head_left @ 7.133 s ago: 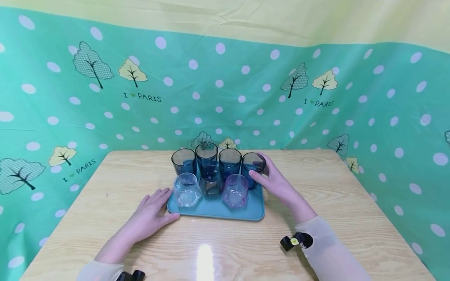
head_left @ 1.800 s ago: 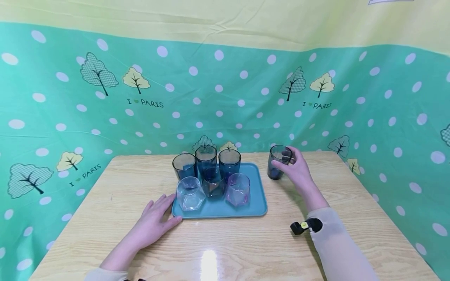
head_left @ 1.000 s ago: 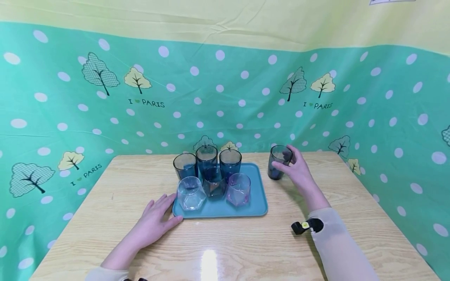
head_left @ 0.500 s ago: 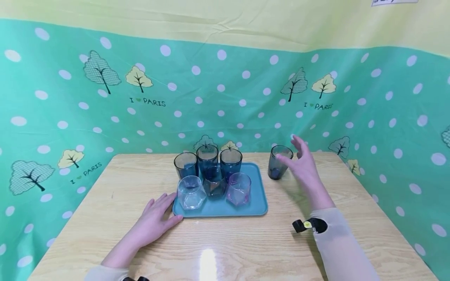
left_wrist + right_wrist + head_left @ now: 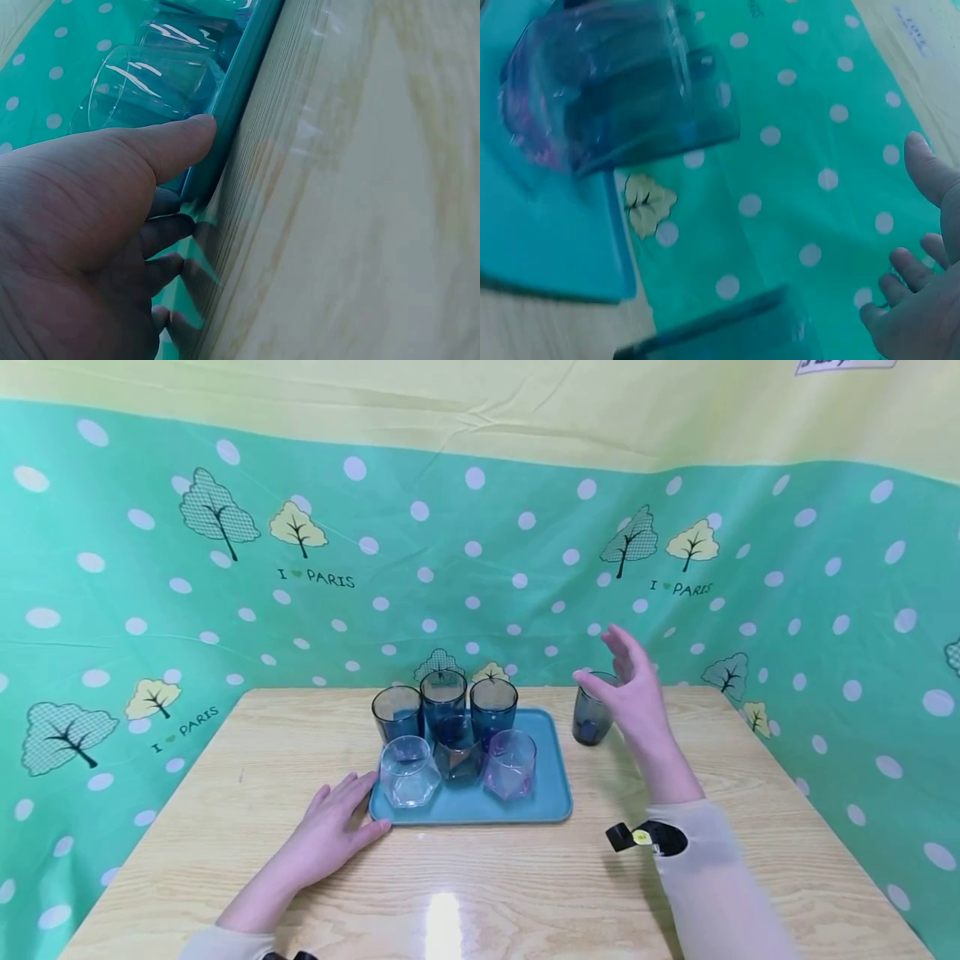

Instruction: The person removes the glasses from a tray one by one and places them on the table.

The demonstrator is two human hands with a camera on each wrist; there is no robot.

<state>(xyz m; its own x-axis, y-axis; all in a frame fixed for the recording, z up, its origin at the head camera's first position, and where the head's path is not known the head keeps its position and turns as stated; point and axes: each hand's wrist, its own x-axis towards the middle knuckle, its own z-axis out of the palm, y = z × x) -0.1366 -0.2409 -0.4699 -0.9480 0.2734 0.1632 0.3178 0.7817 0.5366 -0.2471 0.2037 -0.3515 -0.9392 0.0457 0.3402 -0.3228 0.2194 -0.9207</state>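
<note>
Your left hand (image 5: pixel 330 837) lies at the near left corner of the blue rectangular tray (image 5: pixel 551 797), thumb against the near edge, fingers extended along the side; it appears placed to keep the tray from sliding. Your right hand (image 5: pixel 632 697) is raised with fingers parted, gripping nothing, beside the tall grey tinted-glass tumbler (image 5: pixel 589 725). That tumbler stands upright on the pale wood-grain table (image 5: pixel 300 743), right of the tray and apart from it; the gap probably spares it from knocks. On the tray, three tall smoky glass tumblers (image 5: pixel 492 702) stand behind three short faceted glasses (image 5: pixel 408 787), seemingly so the low ones are not hidden. The green dotted cloth (image 5: pixel 480 572) reads "I PARIS", a heart between the words. A white label (image 5: pixel 845 365) at upper right is cut off and unreadable. No brand is visible on the glassware.
</note>
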